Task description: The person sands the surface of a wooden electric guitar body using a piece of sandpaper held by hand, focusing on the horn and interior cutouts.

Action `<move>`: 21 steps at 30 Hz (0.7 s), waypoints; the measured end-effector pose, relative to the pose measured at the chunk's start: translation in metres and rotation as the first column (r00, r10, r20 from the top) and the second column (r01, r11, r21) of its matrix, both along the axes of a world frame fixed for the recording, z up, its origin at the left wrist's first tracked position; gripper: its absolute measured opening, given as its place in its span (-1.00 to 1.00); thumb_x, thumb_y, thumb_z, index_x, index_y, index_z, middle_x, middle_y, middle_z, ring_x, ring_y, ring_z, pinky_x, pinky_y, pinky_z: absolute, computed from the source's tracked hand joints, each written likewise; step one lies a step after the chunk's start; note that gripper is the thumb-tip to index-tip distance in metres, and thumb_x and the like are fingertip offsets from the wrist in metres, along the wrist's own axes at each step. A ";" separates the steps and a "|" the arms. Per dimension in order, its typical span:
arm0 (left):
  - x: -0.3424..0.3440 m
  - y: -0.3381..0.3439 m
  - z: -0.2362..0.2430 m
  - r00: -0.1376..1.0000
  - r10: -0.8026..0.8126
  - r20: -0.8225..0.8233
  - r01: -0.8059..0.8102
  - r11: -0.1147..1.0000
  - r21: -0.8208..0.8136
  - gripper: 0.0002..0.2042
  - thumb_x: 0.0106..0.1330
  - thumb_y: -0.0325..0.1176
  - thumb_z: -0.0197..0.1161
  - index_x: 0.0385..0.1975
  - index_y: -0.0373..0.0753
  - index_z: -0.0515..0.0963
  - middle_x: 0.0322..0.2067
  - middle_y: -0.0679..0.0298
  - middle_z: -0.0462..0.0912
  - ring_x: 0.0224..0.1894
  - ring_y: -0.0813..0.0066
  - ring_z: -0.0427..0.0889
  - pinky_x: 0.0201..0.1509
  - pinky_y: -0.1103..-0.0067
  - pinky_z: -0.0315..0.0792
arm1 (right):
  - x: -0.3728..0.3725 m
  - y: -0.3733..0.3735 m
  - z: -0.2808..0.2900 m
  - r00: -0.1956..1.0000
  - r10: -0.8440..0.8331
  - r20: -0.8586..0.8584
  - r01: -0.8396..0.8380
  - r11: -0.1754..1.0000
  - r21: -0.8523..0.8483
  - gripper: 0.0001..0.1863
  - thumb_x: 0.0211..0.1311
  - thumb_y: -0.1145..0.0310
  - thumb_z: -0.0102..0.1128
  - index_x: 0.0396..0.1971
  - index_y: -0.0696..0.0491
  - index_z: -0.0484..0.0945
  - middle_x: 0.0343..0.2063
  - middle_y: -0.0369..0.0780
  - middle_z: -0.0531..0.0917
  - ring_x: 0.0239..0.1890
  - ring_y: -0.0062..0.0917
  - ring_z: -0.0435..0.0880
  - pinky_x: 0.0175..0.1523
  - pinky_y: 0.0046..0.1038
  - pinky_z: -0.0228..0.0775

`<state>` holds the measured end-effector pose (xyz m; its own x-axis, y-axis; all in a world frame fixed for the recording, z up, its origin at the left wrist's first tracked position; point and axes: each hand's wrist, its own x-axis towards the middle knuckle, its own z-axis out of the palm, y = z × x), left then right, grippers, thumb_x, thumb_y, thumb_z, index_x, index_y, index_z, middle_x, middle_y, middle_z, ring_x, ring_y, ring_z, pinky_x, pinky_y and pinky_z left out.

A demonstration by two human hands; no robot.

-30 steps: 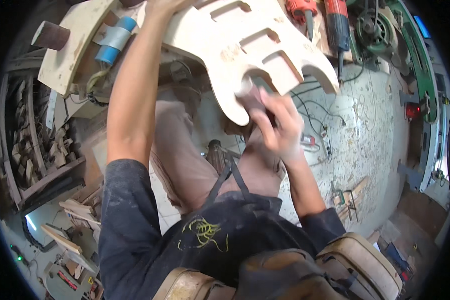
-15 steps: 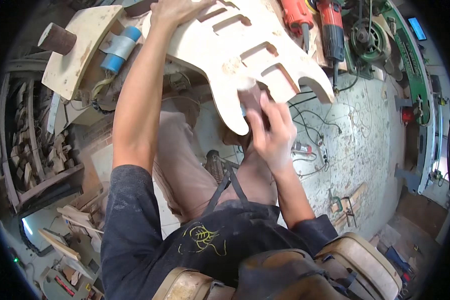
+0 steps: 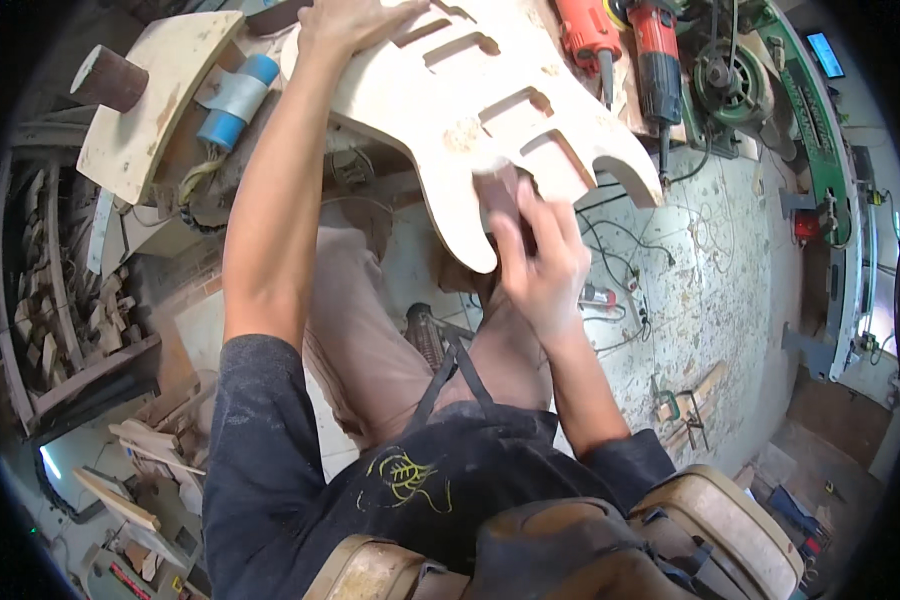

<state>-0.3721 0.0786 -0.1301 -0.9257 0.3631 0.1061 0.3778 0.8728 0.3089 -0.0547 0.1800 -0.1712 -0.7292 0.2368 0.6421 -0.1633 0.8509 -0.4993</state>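
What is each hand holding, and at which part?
The left hand presses flat on the guitar body near its far end. The right hand pinches a small sanding pad against the body's near edge.

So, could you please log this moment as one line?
left hand: steadies guitar body | right hand: presses sanding pad on edge

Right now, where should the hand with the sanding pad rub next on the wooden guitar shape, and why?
Probably a short stroke along the curved lower edge. The right hand presses a small dark pad onto the bare wooden guitar body beside that edge, and the left hand lies flat on the far end, steadying it.
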 end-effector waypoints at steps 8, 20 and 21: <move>-0.001 0.000 -0.005 1.000 -0.017 -0.020 0.018 1.000 0.014 -0.09 0.13 0.35 0.30 0.37 -0.20 0.41 0.39 0.01 0.38 0.42 -0.12 0.34 0.45 -0.01 0.24 | -0.005 -0.006 0.010 0.998 -0.055 0.004 0.055 0.998 0.001 -0.64 0.23 0.45 0.39 0.01 0.23 0.63 -0.36 -0.12 0.60 -0.49 -0.24 0.66 -0.43 -0.36 0.52; 0.002 -0.004 -0.004 1.000 -0.028 -0.010 0.029 0.999 0.039 -0.16 0.12 0.31 0.30 0.32 -0.17 0.47 0.33 -0.01 0.45 0.36 -0.08 0.43 0.39 0.02 0.31 | 0.008 -0.009 0.003 0.996 -0.034 0.088 0.039 0.998 -0.053 -0.65 0.20 0.47 0.43 -0.04 0.27 0.63 -0.28 -0.05 0.68 -0.33 -0.18 0.76 -0.28 -0.30 0.64; -0.003 -0.007 -0.007 0.997 -0.007 -0.078 0.012 0.998 0.058 -0.17 0.12 0.31 0.29 0.30 -0.18 0.49 0.31 -0.02 0.48 0.33 -0.08 0.46 0.37 0.02 0.32 | 0.011 -0.009 -0.005 0.998 -0.009 0.070 0.015 0.997 -0.078 -0.64 0.20 0.47 0.43 -0.03 0.26 0.63 -0.28 -0.06 0.67 -0.36 -0.19 0.74 -0.33 -0.31 0.61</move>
<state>-0.3753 0.0712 -0.1366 -0.9102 0.3630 0.1991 0.4110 0.8504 0.3285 -0.0434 0.1714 -0.1760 -0.7681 0.2934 0.5692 -0.1163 0.8102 -0.5745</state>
